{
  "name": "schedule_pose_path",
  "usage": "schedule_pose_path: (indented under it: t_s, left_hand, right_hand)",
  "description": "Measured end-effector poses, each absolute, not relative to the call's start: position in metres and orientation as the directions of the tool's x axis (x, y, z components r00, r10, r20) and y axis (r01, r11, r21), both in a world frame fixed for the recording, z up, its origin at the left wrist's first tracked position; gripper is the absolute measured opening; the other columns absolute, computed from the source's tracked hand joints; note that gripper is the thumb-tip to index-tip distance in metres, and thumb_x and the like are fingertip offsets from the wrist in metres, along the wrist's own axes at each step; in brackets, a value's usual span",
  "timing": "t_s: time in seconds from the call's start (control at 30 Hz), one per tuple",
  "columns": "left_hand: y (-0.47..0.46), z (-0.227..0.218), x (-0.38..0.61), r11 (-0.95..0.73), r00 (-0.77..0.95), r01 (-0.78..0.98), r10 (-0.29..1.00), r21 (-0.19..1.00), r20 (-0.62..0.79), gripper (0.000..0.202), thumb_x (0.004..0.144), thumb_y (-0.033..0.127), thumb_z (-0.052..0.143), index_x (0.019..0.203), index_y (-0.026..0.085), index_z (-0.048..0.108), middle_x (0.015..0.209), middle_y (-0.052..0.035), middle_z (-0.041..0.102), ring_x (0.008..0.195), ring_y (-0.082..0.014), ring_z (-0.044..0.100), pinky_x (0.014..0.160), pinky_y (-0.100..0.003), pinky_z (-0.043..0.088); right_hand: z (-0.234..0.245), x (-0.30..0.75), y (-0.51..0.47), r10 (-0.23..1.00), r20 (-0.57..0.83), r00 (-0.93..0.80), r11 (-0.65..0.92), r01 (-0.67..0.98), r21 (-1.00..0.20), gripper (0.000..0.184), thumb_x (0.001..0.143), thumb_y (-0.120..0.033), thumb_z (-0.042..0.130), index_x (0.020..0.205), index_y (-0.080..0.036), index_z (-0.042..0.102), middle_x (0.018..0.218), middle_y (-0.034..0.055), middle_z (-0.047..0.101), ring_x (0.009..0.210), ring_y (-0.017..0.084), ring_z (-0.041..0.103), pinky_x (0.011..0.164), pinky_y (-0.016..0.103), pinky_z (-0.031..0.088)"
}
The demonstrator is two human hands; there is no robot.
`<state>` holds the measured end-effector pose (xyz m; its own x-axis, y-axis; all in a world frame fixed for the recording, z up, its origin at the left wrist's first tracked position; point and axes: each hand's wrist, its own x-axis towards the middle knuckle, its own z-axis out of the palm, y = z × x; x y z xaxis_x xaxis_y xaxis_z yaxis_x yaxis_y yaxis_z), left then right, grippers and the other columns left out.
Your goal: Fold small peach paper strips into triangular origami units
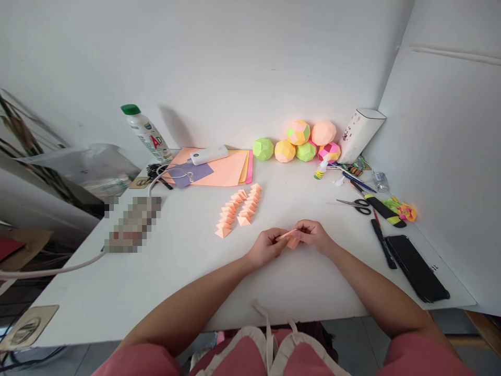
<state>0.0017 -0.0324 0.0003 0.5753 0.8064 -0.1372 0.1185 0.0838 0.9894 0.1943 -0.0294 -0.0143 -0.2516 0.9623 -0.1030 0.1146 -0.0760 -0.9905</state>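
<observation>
Both hands meet over the white table (188,271) and pinch one small piece of peach paper (291,241) between their fingertips. My left hand (266,246) grips its left end, and my right hand (312,235) its right end. Just beyond them, two rows of several folded peach paper units (238,208) lie on the table. A stack of peach, yellow and pink paper sheets (223,168) lies further back.
Several paper balls (297,142) sit against the wall beside a white box (360,134). Glue bottle (321,169), scissors (357,204), pens, a marker (385,211) and a black phone (417,267) lie at right. A green-capped bottle (145,133) and a white power bank (209,154) stand at left.
</observation>
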Motion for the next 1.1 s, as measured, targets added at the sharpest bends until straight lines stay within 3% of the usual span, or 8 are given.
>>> schedule_pose_path:
  t_s: [1.1]
  left_hand:
    - [-0.0327, -0.0025, 0.0009, 0.089, 0.563, 0.118, 0.815, 0.989, -0.141, 0.043, 0.080, 0.051, 0.050, 0.097, 0.013, 0.062, 0.049, 0.0049, 0.040, 0.045, -0.0073, 0.036, 0.043, -0.019, 0.029]
  right_hand:
    - [-0.0126, 0.1947, -0.0293, 0.964, -0.094, -0.249, -0.077, 0.079, -0.994, 0.022, 0.068, -0.037, 0.070, 0.066, -0.015, 0.063, 0.062, 0.0011, 0.061, 0.056, 0.011, 0.053, 0.052, 0.024, 0.042]
